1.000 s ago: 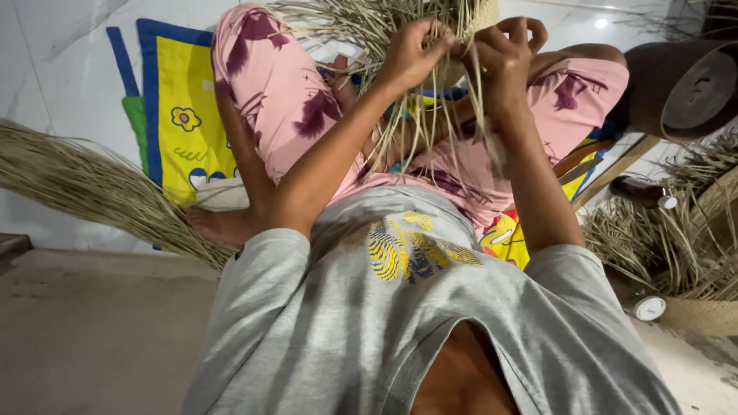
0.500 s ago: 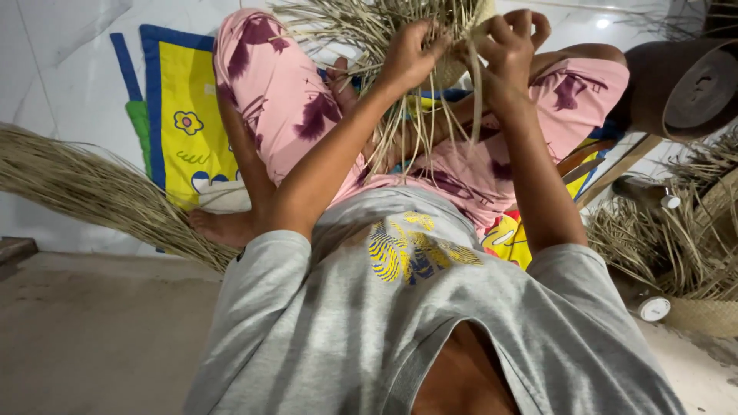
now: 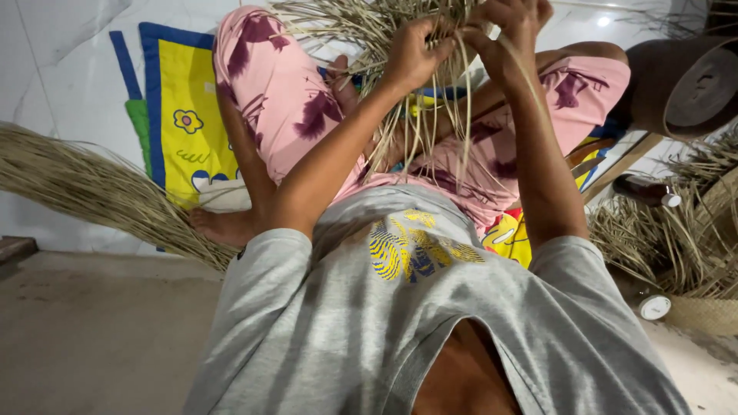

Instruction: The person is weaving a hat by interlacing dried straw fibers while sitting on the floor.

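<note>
Both the left hand (image 3: 411, 58) and right hand (image 3: 511, 31) grip thin dry pale straw strands (image 3: 400, 115), mid-weave; crossing strands tightly seems next.

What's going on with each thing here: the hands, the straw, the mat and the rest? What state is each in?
left hand: closed on the straw strands, raised.
right hand: closed on the same strands, raised.
straw strands: gathered at the hands, loose ends hanging over the lap.
straw bundle: lying on the floor, fanned out.
yellow mat: spread flat under the legs.
woven basket: resting on the floor, straw piled above it.
</note>
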